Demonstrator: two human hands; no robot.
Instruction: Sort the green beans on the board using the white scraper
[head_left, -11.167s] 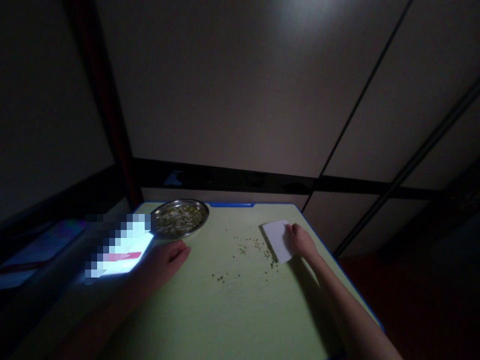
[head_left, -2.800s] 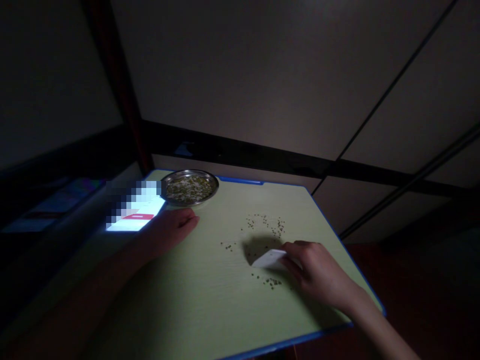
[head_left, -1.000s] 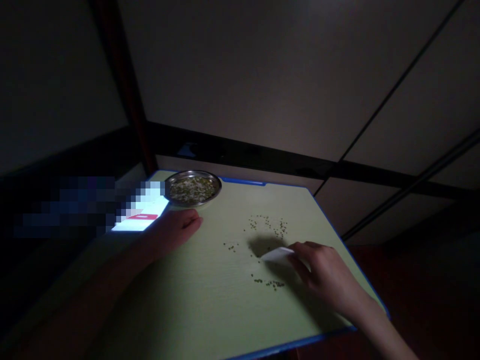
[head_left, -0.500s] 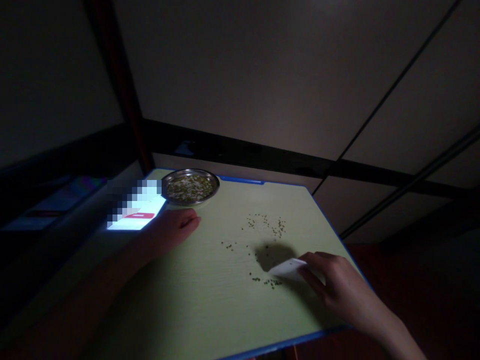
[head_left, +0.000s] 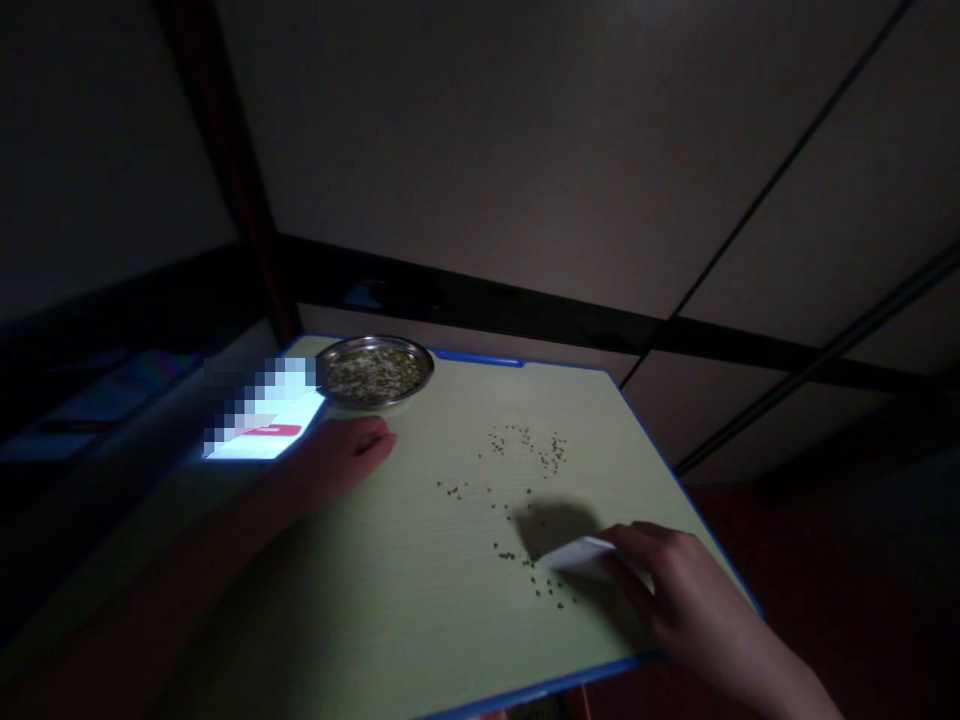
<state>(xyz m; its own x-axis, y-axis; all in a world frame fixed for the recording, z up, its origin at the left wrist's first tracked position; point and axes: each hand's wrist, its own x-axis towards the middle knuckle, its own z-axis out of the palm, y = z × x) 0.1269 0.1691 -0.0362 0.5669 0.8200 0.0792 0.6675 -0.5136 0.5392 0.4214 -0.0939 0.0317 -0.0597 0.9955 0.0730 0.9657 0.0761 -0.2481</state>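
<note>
White card is pinched by right hand, lower right of frame | its length is angled left, slightly down | nearest beans are strewn by its left tip, right hand closer | left hand, left of centre, is curled closed, nothing seen held

Free passage over the loose grains between left hand and white card, metal dish as far-left obstacle
</note>
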